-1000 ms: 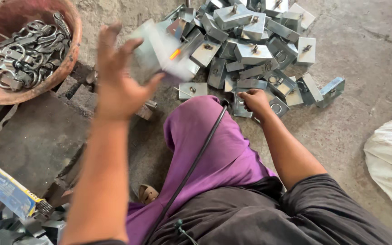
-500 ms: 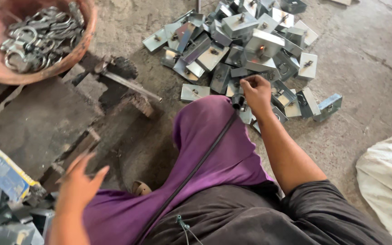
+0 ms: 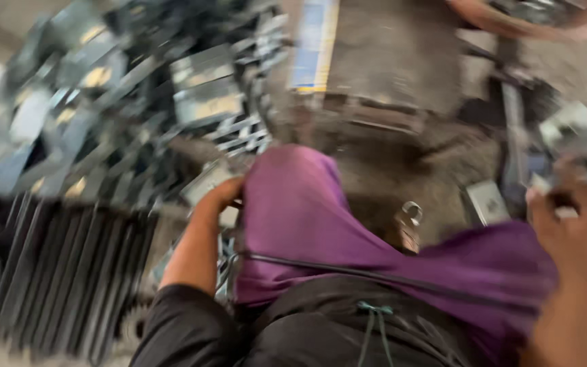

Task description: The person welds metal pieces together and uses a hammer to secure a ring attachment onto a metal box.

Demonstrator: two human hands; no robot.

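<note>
The picture is heavily blurred. My left hand reaches down beside my purple-clad knee and touches a grey metal bracket; its fingers are hidden behind the knee. My right hand is at the right edge with fingers curled, close to some grey metal brackets on the ground. Blur hides whether it holds one. A black cord runs across my lap.
A big heap of metal brackets fills the upper left. Dark ribbed metal strips lie at the lower left. A dark flat block with a blue and yellow bar lies ahead. A reddish bowl's rim shows top right.
The view has swung sharply left and blurred, so the bowl and block now sit at the top right. My left hand has dropped beside my knee onto a bracket. My right hand has left the bracket pile.
</note>
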